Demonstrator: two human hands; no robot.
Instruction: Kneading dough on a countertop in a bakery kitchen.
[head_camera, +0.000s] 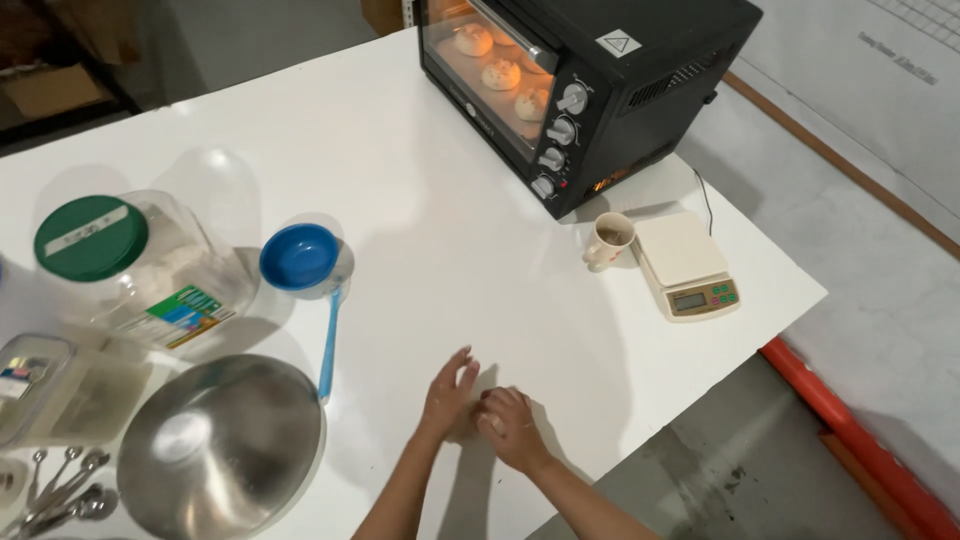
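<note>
My left hand (447, 395) rests on the white table (420, 200) near its front edge, fingers stretched out and slightly apart. My right hand (508, 425) lies right beside it with the fingers curled, its knuckles touching the left palm. Whether anything sits between the two hands is hidden. The nearest things are a blue spatula (329, 340) and an overturned steel bowl (222, 445) to the left.
A black toaster oven (610, 80) with buns (500, 73) inside stands at the back. A mug (608, 240) and a kitchen scale (686, 265) sit at the right edge. Left: blue bowl (299, 256), green-lidded jar (140, 265), clear box (50, 390), measuring spoons (65, 490).
</note>
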